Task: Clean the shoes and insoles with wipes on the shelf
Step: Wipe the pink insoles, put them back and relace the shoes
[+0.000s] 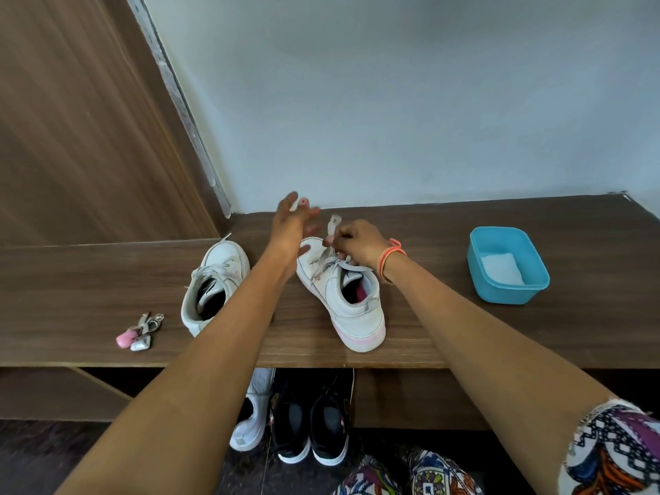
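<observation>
- The shoe with the pink-edged sole stands mid-shelf, toe toward 11 o'clock, heel near the front edge.
- The right hand sits over its tongue, fingers curled, pinching a lace that rises toward 12 o'clock.
- The left hand hovers over the toe at 11 o'clock, fingers spread and straight, gripping nothing I can make out (a pale blur sits by the fingertips).
- The second shoe stands at 9 o'clock, partly behind the left forearm.
- The tub, blue, is at 3 o'clock with a white wipe inside.
- The keys lie farther out at 9 o'clock on the shelf.
- A black pair and a sneaker stand below, at 6 o'clock.
</observation>
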